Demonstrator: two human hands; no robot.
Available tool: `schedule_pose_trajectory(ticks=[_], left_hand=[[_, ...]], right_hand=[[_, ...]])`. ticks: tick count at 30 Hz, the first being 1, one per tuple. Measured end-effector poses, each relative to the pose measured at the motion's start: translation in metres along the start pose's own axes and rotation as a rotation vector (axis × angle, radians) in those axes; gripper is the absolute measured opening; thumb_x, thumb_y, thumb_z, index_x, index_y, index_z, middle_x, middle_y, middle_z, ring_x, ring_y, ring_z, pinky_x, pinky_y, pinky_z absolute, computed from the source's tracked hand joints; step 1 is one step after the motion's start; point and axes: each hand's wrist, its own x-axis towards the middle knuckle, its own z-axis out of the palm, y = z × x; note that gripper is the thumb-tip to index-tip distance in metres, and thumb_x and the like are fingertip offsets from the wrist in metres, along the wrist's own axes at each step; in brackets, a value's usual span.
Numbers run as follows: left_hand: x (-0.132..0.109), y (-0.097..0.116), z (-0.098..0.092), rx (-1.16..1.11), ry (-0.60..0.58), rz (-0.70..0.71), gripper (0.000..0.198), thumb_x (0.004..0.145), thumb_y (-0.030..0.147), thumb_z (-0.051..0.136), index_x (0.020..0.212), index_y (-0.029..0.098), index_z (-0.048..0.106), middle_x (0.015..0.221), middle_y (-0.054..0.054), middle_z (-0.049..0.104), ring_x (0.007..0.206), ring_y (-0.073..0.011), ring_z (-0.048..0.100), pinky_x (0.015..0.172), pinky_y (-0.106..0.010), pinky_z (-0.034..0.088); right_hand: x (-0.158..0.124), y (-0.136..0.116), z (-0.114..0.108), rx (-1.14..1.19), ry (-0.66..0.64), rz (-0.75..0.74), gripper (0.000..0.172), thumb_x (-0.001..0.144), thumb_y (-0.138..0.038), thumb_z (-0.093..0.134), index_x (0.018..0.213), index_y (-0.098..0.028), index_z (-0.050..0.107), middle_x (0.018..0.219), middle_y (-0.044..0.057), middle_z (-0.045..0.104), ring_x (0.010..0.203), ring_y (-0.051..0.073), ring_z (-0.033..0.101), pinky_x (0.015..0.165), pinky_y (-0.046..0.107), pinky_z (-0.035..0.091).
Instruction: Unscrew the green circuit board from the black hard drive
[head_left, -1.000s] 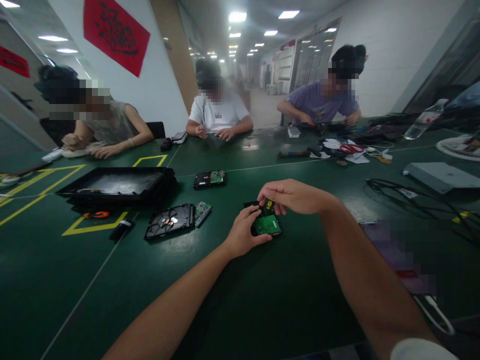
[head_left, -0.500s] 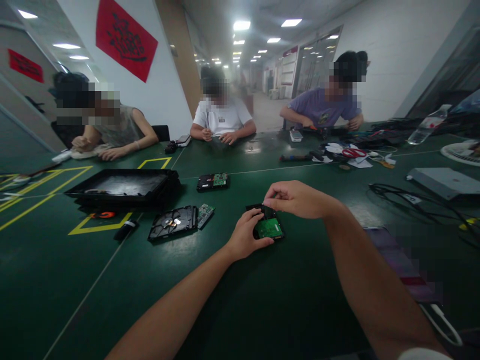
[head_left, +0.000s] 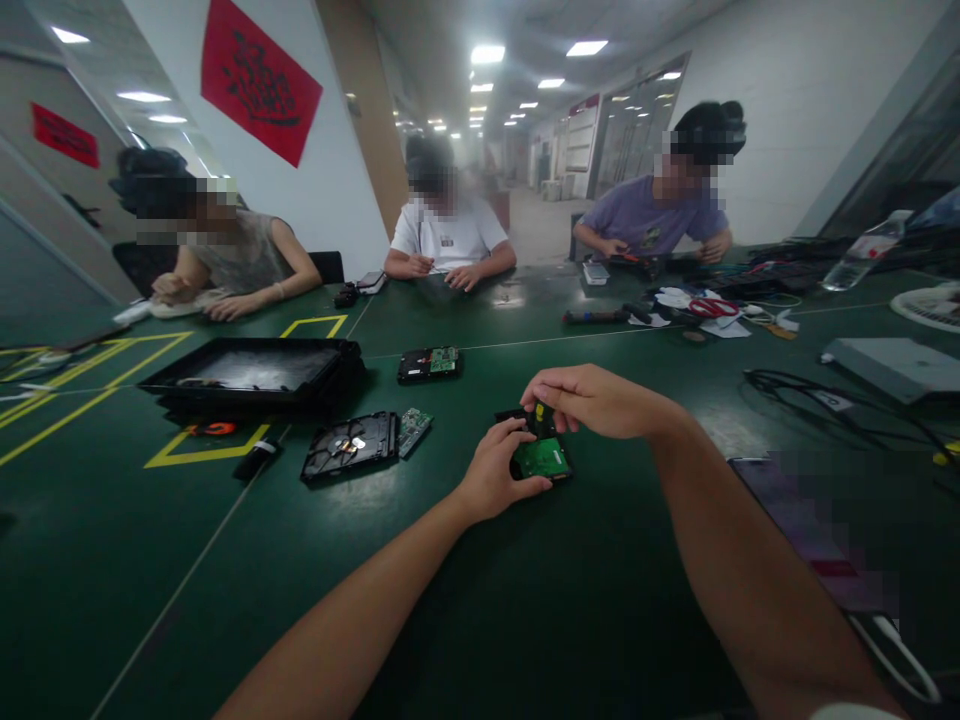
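A hard drive with a green circuit board lies flat on the dark green table. My left hand grips it from the left, fingers on its far part and thumb at the near edge. Above the drive's far right side, my right hand is closed around a small dark tool with a yellow mark; its lower end is hard to make out. To the left lie an opened drive casing, a loose circuit board and another hard drive.
Black trays and a black item are on the left. A phone, black cables and a grey box lie right. Three people sit across the table, near scissors and a bottle.
My right hand has turned slightly, and the tool's yellow mark now shows between its fingers. My left hand keeps its hold on the drive. The view has shifted a little.
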Motion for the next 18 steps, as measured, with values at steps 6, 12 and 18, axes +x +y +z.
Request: schedule_pose_trajectory(ticks=[6, 12, 18], left_hand=[[-0.001, -0.002, 0.0, -0.003, -0.014, 0.003, 0.069, 0.076, 0.052, 0.089, 0.134, 0.025, 0.065, 0.157, -0.013, 0.051, 0.15, -0.0359, 0.044, 0.125, -0.056, 0.038], [-0.001, 0.003, -0.004, -0.006, -0.02, -0.002, 0.066, 0.076, 0.049, 0.09, 0.133, 0.026, 0.065, 0.157, -0.014, 0.052, 0.149, -0.038, 0.045, 0.124, -0.06, 0.038], [-0.001, 0.003, -0.003, -0.006, -0.01, 0.009, 0.065, 0.076, 0.05, 0.089, 0.131, 0.025, 0.065, 0.156, -0.013, 0.051, 0.149, -0.0362, 0.045, 0.125, -0.057, 0.038]], right_hand=[[-0.005, 0.004, -0.004, 0.068, -0.057, 0.025, 0.039, 0.107, -0.046, 0.046, 0.125, -0.017, 0.065, 0.08, 0.003, 0.071, 0.072, 0.017, 0.069, 0.069, 0.029, 0.052], [-0.006, -0.004, -0.006, -0.209, 0.189, 0.022, 0.026, 0.095, -0.044, 0.067, 0.098, -0.018, 0.071, 0.08, 0.002, 0.068, 0.07, 0.015, 0.06, 0.066, 0.028, 0.041], [-0.002, -0.009, 0.003, -0.154, 0.163, 0.027, 0.021, 0.1, -0.035, 0.056, 0.102, -0.019, 0.069, 0.092, 0.003, 0.074, 0.063, 0.011, 0.061, 0.065, 0.027, 0.044]])
